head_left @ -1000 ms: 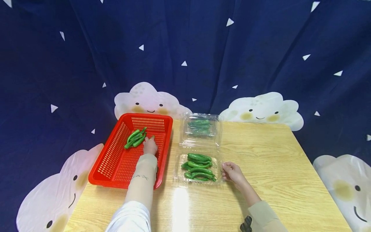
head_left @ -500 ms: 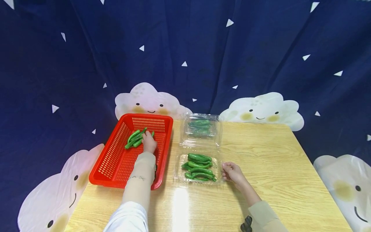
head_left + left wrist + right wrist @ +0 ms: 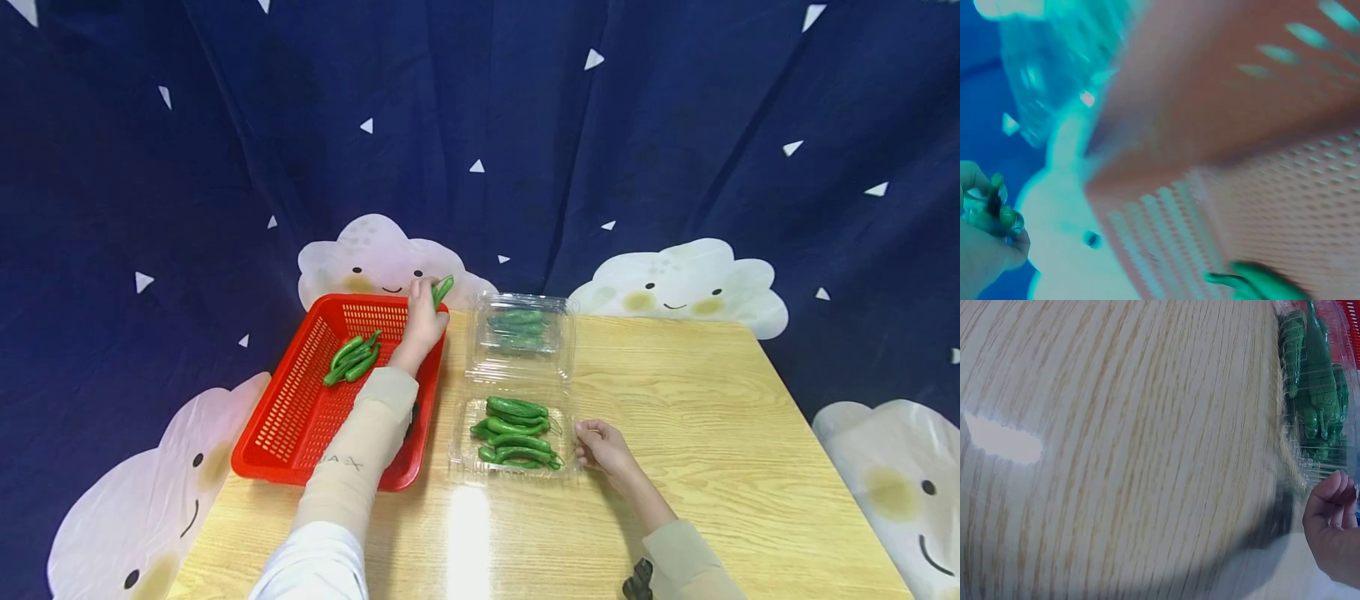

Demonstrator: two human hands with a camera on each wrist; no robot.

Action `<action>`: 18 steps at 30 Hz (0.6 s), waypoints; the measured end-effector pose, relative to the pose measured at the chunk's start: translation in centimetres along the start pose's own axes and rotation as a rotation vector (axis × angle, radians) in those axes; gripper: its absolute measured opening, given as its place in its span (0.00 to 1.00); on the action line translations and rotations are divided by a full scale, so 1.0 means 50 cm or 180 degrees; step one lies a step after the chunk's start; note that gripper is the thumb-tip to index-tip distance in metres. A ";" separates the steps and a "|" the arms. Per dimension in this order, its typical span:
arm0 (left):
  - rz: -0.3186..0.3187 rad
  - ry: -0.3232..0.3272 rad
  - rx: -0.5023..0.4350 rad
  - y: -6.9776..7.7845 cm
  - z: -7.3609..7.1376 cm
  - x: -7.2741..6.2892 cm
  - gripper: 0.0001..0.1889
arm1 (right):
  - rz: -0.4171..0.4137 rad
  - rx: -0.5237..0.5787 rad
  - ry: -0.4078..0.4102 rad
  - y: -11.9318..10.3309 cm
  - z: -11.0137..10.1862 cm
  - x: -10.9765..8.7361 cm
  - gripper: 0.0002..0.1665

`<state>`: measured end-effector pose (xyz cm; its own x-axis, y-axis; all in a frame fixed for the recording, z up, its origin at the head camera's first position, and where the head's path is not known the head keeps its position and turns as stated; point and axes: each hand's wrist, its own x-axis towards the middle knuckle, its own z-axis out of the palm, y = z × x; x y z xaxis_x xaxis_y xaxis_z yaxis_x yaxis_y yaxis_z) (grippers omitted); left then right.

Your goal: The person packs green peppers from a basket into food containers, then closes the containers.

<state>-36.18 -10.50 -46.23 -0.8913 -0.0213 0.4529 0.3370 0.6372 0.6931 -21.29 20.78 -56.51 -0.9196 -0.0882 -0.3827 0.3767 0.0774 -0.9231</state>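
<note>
My left hand (image 3: 424, 321) grips green chili peppers (image 3: 446, 288) above the back right corner of the red plastic basket (image 3: 255, 462); two pepper ends show in the left wrist view, and the fingers partly hide the rest. Several green chili peppers (image 3: 351, 360) lie together inside the basket. At the table's middle, a clear plastic clamshell box (image 3: 462, 446) stands open with its lid (image 3: 517, 365) folded back. Rows of green chilies (image 3: 517, 429) fill its near half. My right hand (image 3: 603, 448) pinches the right rim of this box with thumb and fingers.
Green pepper shapes (image 3: 517, 329) show through the raised lid. All of this stands on a light wooden table (image 3: 697, 417). A dark blue curtain (image 3: 480, 108) with cloud faces hangs right behind the table's far edge.
My left hand has picked up peppers from the basket and moved up and to the right, over the basket's back corner. The right hand and the box have stayed in place.
</note>
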 end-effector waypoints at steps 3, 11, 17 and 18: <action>0.0468 -0.0278 -0.0052 0.040 0.019 0.003 0.27 | 0.0006 0.0036 0.0011 0.000 0.001 0.001 0.21; 0.1233 -0.1649 0.0510 0.142 0.073 -0.038 0.31 | 0.0006 0.0063 0.0021 0.003 0.000 0.003 0.21; 0.1311 -0.2651 0.1016 0.182 0.115 -0.092 0.32 | -0.0012 0.0058 0.0013 0.003 0.000 0.004 0.21; 0.1353 -0.2778 0.1104 0.185 0.123 -0.102 0.31 | -0.0013 0.0052 0.0010 0.003 0.000 0.004 0.21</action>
<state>-30.37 0.24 -45.56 -0.6754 0.7365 -0.0381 0.6932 0.6516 0.3081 -21.41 20.79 -56.70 -0.9215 -0.0853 -0.3788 0.3746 0.0608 -0.9252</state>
